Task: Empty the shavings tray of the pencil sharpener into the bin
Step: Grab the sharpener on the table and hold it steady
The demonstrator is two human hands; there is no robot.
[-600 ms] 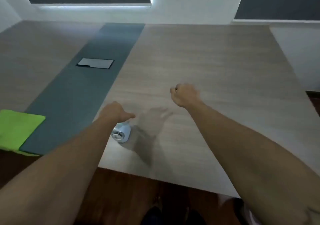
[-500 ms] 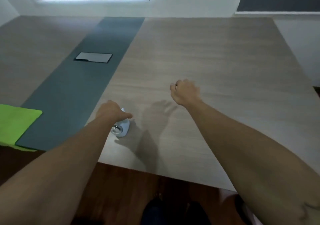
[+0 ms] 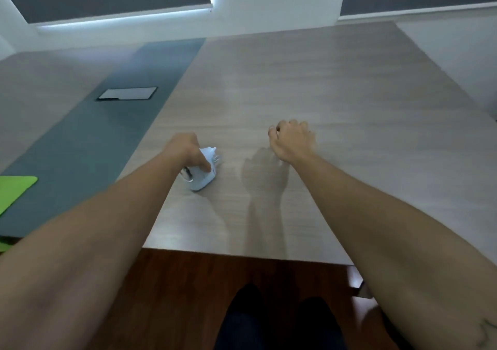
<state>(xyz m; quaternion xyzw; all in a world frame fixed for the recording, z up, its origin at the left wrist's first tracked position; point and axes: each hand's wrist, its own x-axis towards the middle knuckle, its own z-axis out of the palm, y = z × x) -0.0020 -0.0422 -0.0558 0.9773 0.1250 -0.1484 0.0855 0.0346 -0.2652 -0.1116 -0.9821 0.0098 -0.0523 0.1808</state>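
Note:
A small pale blue pencil sharpener [image 3: 202, 178] with a metal crank at its near end stands on the wooden table [image 3: 322, 107], near the front edge. My left hand [image 3: 185, 149] grips it from above, thumb along its right side. My right hand [image 3: 291, 140] hovers over the table to the right of the sharpener, fingers curled in a loose fist, holding nothing. No bin is in view. The shavings tray cannot be told apart from the sharpener's body.
A grey-blue strip [image 3: 107, 134] runs down the table left of the sharpener, with a flat metal cover plate [image 3: 127, 93] set in it. A green mat [image 3: 13, 191] lies at the far left. Dark wooden floor [image 3: 174, 296] and my shoes lie below the table's front edge.
My left hand has closed more firmly over the sharpener, which now shows more from under the hand. The view has tilted. My right hand stays curled in about the same place.

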